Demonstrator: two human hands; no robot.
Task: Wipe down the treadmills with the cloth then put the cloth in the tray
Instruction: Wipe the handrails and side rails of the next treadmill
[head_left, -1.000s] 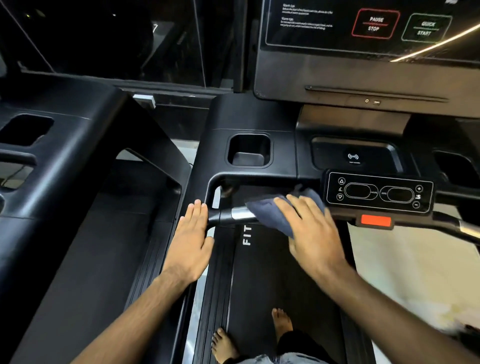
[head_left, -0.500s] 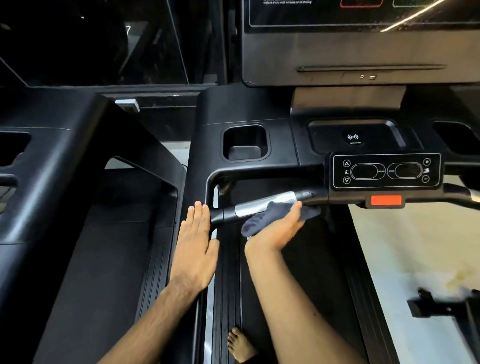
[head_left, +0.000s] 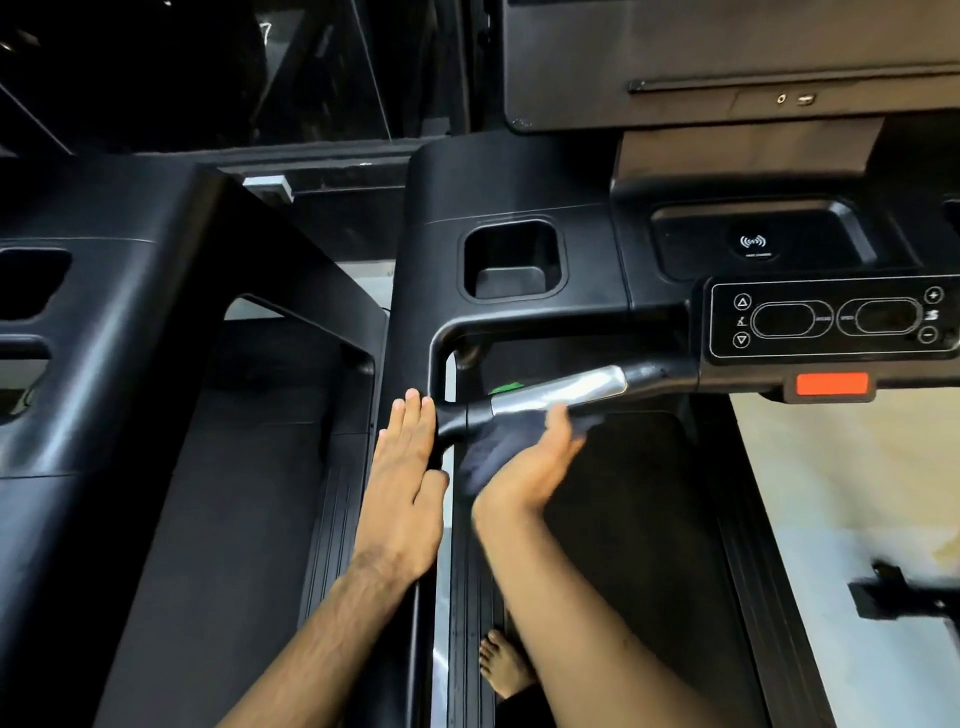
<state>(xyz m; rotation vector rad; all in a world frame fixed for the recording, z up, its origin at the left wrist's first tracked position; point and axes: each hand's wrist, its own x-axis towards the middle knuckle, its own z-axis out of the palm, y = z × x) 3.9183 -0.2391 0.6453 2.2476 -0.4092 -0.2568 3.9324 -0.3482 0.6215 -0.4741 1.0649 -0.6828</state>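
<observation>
Dark cloth (head_left: 493, 449) is bunched up under the handlebar (head_left: 561, 387), stretched roughly along it, lower-left to upper-right. Right hand (head_left: 524, 470) is palm-up holding it against the bar's underside. It's pretty blurry, so can't tell how tight the fingers (head_left: 558, 421) curl. Left hand (head_left: 405, 483) lies flat on the side rail (head_left: 415, 649), fingers straight and together, holding nothing. One cloth, two treadmills: the near treadmill (head_left: 519, 182) and the neighbouring treadmill (head_left: 119, 312) on the left.
</observation>
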